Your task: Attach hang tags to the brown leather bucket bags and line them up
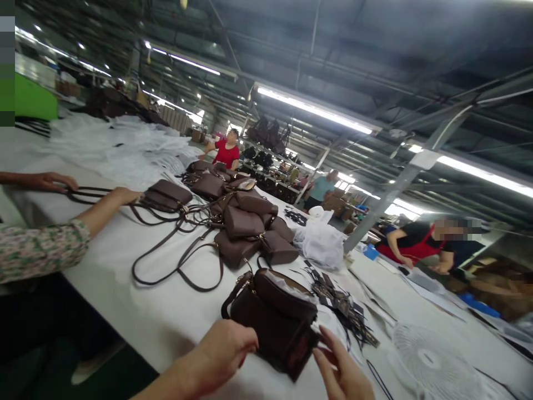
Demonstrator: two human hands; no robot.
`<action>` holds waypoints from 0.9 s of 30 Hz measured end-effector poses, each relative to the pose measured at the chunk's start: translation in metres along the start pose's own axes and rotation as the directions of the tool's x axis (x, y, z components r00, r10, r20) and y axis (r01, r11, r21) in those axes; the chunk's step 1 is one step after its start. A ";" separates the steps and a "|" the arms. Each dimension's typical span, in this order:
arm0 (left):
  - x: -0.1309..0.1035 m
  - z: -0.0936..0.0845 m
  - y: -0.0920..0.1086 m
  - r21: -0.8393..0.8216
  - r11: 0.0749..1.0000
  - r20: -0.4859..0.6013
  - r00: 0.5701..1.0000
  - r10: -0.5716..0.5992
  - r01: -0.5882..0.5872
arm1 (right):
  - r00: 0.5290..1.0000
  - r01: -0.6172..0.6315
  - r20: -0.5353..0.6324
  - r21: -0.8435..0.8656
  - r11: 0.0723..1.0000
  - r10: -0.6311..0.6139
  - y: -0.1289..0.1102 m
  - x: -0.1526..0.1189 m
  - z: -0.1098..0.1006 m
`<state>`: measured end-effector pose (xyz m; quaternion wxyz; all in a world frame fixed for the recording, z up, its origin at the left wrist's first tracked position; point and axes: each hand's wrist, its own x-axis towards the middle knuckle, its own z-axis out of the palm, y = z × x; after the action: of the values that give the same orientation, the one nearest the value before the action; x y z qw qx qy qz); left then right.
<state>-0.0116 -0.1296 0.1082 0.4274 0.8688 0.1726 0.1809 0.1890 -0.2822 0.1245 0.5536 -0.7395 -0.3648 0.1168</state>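
A dark brown handbag (270, 316) stands in front of me, its top open with white stuffing paper showing. My left hand (229, 347) is closed, its fingers curled against the bag's lower left front; what the fingertips pinch, if anything, is hidden. At the bag's right side, my right hand (343, 366) grips the edge between thumb and fingers, near a small white piece (315, 326). A strap (227, 303) loops down the bag's left side. Behind lies a pile of similar brown handbags (245, 222) with tangled straps.
On the left, a co-worker's hands (122, 195) handle a bag and its straps. Dark tags with cords (341, 305) lie right of my bag, by a white fan (433, 355). White wrapping (320, 241) and white sheets (116, 141) cover parts of the table. Other people work farther back.
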 end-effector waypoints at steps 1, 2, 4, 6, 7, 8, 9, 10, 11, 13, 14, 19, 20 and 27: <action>-0.003 -0.003 0.003 0.136 0.991 0.020 1.000 0.003 -0.006 | 0.998 0.068 0.011 -0.032 0.997 -0.068 0.006 -0.006 0.013; -0.004 -0.006 0.006 0.225 0.974 0.053 0.999 0.000 -0.012 | 0.992 0.115 0.058 0.007 0.993 -0.115 0.010 -0.012 0.029; -0.004 -0.009 0.014 0.286 0.958 0.109 0.994 -0.009 -0.023 | 0.959 0.068 0.255 0.208 0.976 -0.122 0.013 -0.024 0.063; -0.002 -0.013 0.017 0.244 0.969 0.113 0.994 0.010 -0.038 | 0.883 -0.096 0.463 0.337 0.937 -0.075 0.012 -0.031 0.092; -0.001 -0.015 0.016 0.209 0.977 0.093 0.995 0.019 -0.039 | 0.848 -0.164 0.527 0.341 0.926 -0.045 0.011 -0.031 0.101; 0.000 -0.017 0.013 0.176 0.984 0.066 0.998 0.023 -0.034 | 0.823 -0.205 0.568 0.311 0.928 -0.009 0.009 -0.030 0.106; 0.002 -0.020 0.008 0.144 0.989 0.031 0.999 0.022 -0.026 | 0.806 -0.214 0.591 0.258 0.942 0.022 0.008 -0.027 0.108; 0.004 -0.022 0.001 0.112 0.994 -0.021 1.000 0.017 -0.015 | 0.797 -0.185 0.604 0.194 0.963 0.032 0.007 -0.023 0.107; 0.007 -0.024 -0.006 0.084 0.996 -0.097 0.995 0.000 0.008 | 0.792 -0.116 0.611 0.130 0.985 0.013 0.006 -0.017 0.104; 0.016 -0.025 -0.022 0.059 0.996 -0.292 0.955 -0.041 0.061 | 0.780 0.101 0.620 0.010 0.995 -0.086 0.003 -0.005 0.096; 0.022 -0.024 -0.030 0.066 0.994 -0.379 0.924 -0.054 0.085 | 0.773 0.217 0.617 -0.039 0.975 -0.147 0.001 0.001 0.093; 0.049 -0.025 -0.061 0.092 0.993 -0.354 0.935 -0.035 0.072 | 0.778 0.492 0.536 -0.197 0.848 -0.327 -0.012 0.030 0.097; 0.052 -0.027 -0.065 0.049 0.996 -0.335 0.940 -0.055 0.075 | 0.786 0.505 0.516 -0.216 0.836 -0.341 -0.015 0.035 0.101; 0.069 -0.044 -0.087 -0.605 0.794 -0.186 0.957 -0.221 0.065 | 0.833 0.460 0.486 -0.339 0.821 -0.265 -0.024 0.049 0.138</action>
<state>0.0164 -0.0185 0.0748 0.6646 0.6466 0.2249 0.2994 0.1342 -0.1447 0.1082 0.2913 -0.7174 -0.6283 0.0759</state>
